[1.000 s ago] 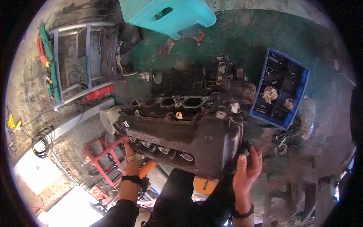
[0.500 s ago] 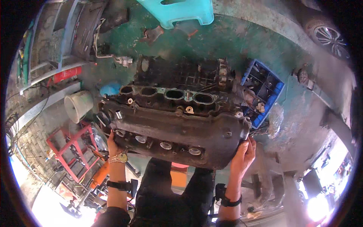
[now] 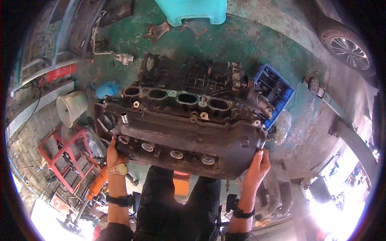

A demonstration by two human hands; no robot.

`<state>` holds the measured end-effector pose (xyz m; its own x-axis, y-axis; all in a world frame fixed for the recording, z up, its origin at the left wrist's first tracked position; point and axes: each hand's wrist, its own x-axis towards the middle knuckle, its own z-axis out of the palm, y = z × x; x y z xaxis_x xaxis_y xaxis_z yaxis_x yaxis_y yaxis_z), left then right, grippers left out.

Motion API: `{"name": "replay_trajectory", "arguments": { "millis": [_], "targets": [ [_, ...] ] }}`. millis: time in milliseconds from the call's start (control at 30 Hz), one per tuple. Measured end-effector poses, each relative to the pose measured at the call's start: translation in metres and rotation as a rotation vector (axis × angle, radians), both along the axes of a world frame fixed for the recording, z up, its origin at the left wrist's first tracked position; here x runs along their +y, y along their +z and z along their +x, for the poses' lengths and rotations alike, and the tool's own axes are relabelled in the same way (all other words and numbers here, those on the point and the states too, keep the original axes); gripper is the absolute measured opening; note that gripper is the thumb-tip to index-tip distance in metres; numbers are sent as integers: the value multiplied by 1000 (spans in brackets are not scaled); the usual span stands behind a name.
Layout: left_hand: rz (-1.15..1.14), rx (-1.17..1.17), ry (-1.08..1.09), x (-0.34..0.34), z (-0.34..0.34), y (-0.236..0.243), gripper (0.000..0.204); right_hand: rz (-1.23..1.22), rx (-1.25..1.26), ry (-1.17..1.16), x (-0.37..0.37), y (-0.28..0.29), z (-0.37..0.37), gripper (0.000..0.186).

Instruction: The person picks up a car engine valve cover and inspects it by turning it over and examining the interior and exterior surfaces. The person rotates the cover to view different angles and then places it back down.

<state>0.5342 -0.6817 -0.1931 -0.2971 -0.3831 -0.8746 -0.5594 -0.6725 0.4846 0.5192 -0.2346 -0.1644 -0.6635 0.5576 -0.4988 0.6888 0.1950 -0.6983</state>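
A dark, grimy engine valve cover [image 3: 181,134] spans the middle of the view, with several round holes along its near side and a black oil cap [image 3: 105,121] at its left end. My left hand [image 3: 113,154] grips the near left end, fingers partly hidden beneath the cover. My right hand [image 3: 258,164] closes on the right end, thumb on the edge. Right behind the cover, a cylinder head [image 3: 172,94] shows a row of oval ports. Beyond it lies the dirty engine block [image 3: 193,76]. Whether the cover touches the head cannot be made out.
A blue divided parts crate [image 3: 286,96] with loose parts stands right of the engine. On the left are a pale bucket [image 3: 72,108] and a red metal frame [image 3: 66,160]. A turquoise stool [image 3: 193,11] and a glove [image 3: 159,30] lie farther off; a car wheel [image 3: 348,50] is far right.
The cover's left end and my left hand have shifted a little left. My right hand stays at the right end. The whole view has swung slightly.
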Motion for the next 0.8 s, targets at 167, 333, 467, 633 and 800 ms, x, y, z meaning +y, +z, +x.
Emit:
{"name": "replay_trajectory", "arguments": {
  "millis": [167,333,467,633,800],
  "targets": [
    [14,9,-14,-1,1,1,36,62,-6,47,3,-2,2,36],
    [-13,-3,-54,-6,5,0,35,32,36,7,0,-1,3,36],
    [11,-54,-33,-19,10,-10,33,51,68,23,-2,13,5,42],
    [38,-78,-15,-25,12,-14,31,17,85,0,-5,32,10,52],
    [-37,-121,-49,-11,4,3,30,-74,53,-35,-1,28,11,60]
  ]
}}
